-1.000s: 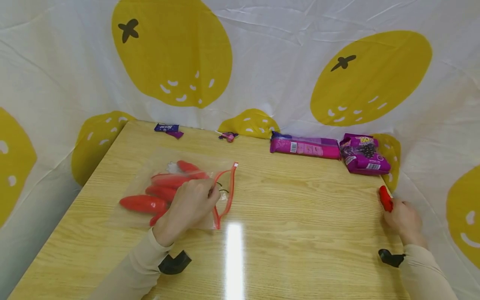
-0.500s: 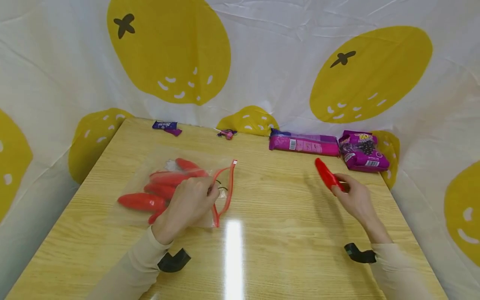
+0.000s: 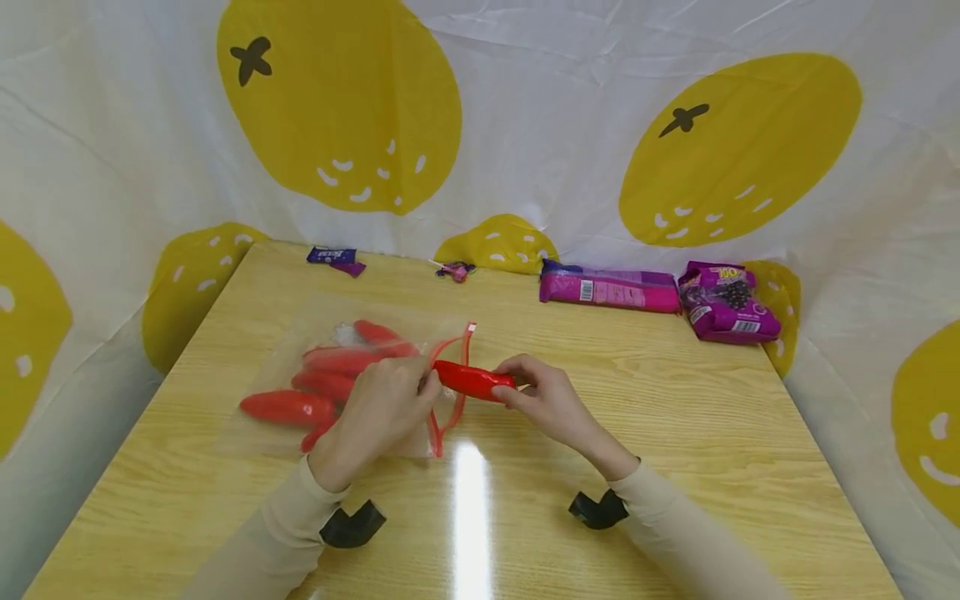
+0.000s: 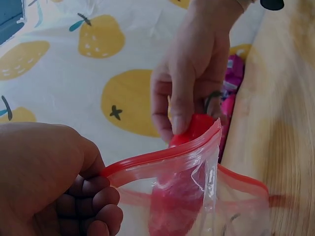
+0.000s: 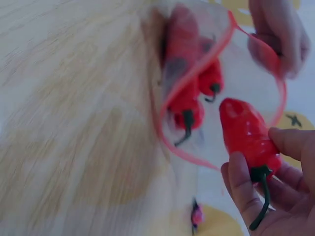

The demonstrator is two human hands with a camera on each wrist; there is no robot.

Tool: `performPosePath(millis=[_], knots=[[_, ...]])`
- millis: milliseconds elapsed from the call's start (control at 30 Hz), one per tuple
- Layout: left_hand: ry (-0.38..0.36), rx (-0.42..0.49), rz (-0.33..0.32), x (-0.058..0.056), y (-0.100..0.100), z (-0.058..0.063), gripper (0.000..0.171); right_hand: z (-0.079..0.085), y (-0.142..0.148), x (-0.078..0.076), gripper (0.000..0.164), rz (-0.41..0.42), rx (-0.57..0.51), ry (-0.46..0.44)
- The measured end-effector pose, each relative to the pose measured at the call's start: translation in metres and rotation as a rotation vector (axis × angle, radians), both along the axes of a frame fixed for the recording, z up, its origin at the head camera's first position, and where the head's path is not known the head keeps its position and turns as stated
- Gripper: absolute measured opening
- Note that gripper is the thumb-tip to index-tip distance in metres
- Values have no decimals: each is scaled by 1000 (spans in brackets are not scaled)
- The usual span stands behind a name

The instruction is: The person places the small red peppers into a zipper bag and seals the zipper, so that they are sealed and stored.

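A clear zip bag (image 3: 281,346) with a red zip edge lies on the table, several red chili peppers (image 3: 288,407) inside. My left hand (image 3: 386,404) pinches the bag's upper zip edge and holds its mouth apart. In my right hand (image 3: 551,402) is another red chili pepper (image 3: 468,381), gripped between thumb and fingers near its green stem (image 5: 265,194). Its tip points left into the open mouth of the bag. The left wrist view shows the pepper's red body (image 4: 174,206) through the clear plastic, behind the zip edge (image 4: 157,156).
Along the back edge stand a long purple packet (image 3: 611,287) and a purple pack with a grape picture (image 3: 727,304). A lollipop (image 3: 456,271) and a small blue wrapped snack (image 3: 332,255) lie farther left. A fruit-print cloth (image 3: 540,125) hangs behind the table.
My right hand has carried the chili pepper leftward from the table's right edge to the bag's mouth. My left hand and the bag have stayed in place.
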State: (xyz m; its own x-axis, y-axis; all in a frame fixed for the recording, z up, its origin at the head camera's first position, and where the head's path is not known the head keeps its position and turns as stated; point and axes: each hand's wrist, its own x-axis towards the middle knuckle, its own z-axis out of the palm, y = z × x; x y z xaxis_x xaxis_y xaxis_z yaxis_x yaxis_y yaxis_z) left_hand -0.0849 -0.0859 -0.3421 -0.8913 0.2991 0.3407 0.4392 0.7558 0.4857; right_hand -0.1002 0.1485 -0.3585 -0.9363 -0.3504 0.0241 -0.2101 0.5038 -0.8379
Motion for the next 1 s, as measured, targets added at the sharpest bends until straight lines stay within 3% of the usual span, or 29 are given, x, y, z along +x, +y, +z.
performPosePath(millis=[100, 300, 400, 567, 767, 900, 1000], knots=[[-11, -6, 4, 1, 0, 0, 22, -17, -17, -12, 29, 17, -15, 61], [37, -1, -2, 0, 1, -1, 24, -30, -47, -24, 34, 84, -64, 186], [59, -2, -1, 1, 1, -2, 27, -36, -63, -28, 32, 75, -65, 198], [100, 2, -3, 1, 0, -2, 29, -44, -87, -33, 26, 51, 13, 229], [157, 1, 2, 2, 0, -1, 31, -42, -108, -43, 0, 8, 179, 393], [158, -5, 5, 3, 0, -1, 31, -46, -111, -46, 20, 11, 206, 431], [164, -4, 2, 3, 0, 0, 31, -47, -111, -47, 24, 2, 206, 420]])
